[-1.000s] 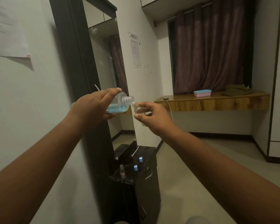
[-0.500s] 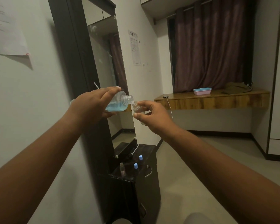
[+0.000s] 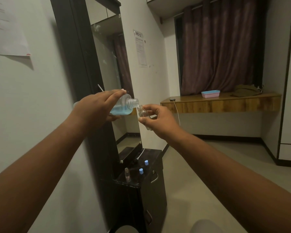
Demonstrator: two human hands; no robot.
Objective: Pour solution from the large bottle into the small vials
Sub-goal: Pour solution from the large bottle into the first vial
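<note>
At frame centre, bottle [image 3: 123, 106] is being tipped by left hand [image 3: 97, 108], fingers wrapped round it, mouth touching vial [image 3: 144, 114] at 3 o'clock, pinched by right hand [image 3: 160, 120]. Vial looks empty; pouring barely begun, uncapped vial [image 3: 127, 174] below at 6 o'clock is likely left.

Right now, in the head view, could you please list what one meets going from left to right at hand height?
Left hand → large clear bottle of blue solution → small clear vial → right hand → pink-and-blue plastic box.
</note>
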